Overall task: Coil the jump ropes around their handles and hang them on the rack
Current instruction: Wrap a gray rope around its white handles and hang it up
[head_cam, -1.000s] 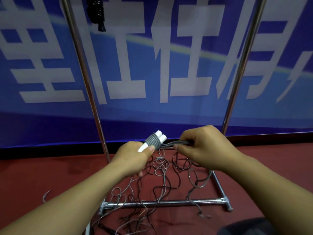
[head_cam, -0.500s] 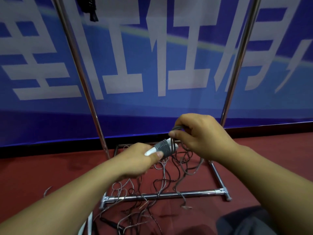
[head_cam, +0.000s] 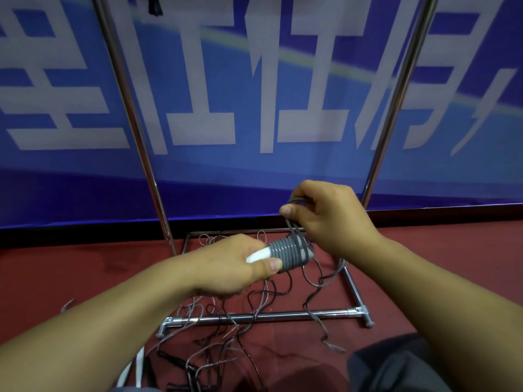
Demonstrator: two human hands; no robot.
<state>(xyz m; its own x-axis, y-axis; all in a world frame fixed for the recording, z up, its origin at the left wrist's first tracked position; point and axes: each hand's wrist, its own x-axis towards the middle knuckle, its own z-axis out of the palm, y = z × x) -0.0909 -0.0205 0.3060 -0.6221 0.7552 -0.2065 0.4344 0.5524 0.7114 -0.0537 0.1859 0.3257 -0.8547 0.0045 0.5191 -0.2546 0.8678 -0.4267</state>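
Observation:
My left hand (head_cam: 237, 264) grips a pair of white jump rope handles (head_cam: 259, 254), held level in front of me. Grey rope is coiled in tight turns around the handles (head_cam: 288, 254). Just above and to the right, my right hand (head_cam: 331, 219) pinches a loop of that grey rope (head_cam: 295, 200) over the handle tips. The loose tail (head_cam: 317, 309) hangs down to the floor. The chrome rack has a left upright (head_cam: 133, 120), a right upright (head_cam: 396, 100) and a base bar (head_cam: 268, 316). A black coiled rope (head_cam: 152, 5) hangs at the top left, cut off by the frame.
Several tangled thin ropes (head_cam: 226, 335) lie on the red floor (head_cam: 56, 270) inside and in front of the rack base. White handles (head_cam: 135, 369) and black handles (head_cam: 184, 366) lie near my feet. A blue banner wall (head_cam: 254, 94) stands right behind the rack.
More grey turns sit on the handles now. My right hand rose from beside the handle tips to above them, carrying a rope loop. My left hand tilted the handles flatter.

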